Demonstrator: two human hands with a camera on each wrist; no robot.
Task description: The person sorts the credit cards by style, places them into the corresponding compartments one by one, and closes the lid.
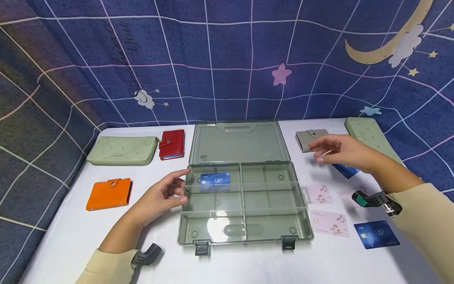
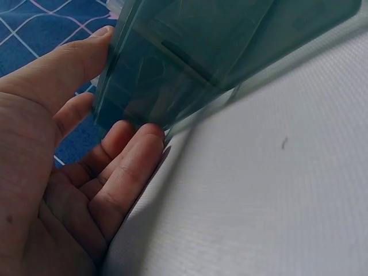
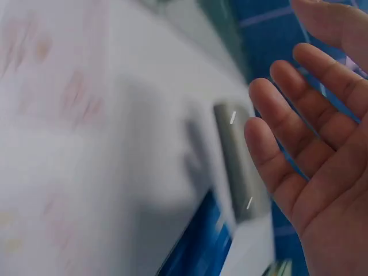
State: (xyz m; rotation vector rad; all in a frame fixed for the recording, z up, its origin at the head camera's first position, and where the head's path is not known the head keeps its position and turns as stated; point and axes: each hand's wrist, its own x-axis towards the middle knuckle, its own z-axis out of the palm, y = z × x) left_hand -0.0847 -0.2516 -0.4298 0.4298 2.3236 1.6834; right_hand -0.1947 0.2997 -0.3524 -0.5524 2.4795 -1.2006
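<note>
A translucent grey-green compartment box (image 1: 242, 202) lies with its lid (image 1: 241, 144) folded back. One blue VIP card (image 1: 214, 179) is in its back left compartment. My left hand (image 1: 161, 197) touches the box's left wall with thumb and fingertips, its fingers loosely bent; the left wrist view shows this wall (image 2: 167, 63) close up. Over the right side, my right hand (image 1: 342, 152) hovers with nothing in it, fingers relaxed and apart. In the head view, it partly covers a grey card holder (image 1: 306, 139) and a blue card (image 1: 345, 171); that holder (image 3: 238, 167) appears beyond its fingertips in the right wrist view.
Pink cards (image 1: 330, 223) and another blue card (image 1: 376, 234) lie right of the box. On the left are a green wallet (image 1: 122, 150), a red card holder (image 1: 172, 144) and an orange one (image 1: 108, 194). Another green wallet (image 1: 370, 136) lies at the back right, before a patterned curtain (image 1: 230, 79).
</note>
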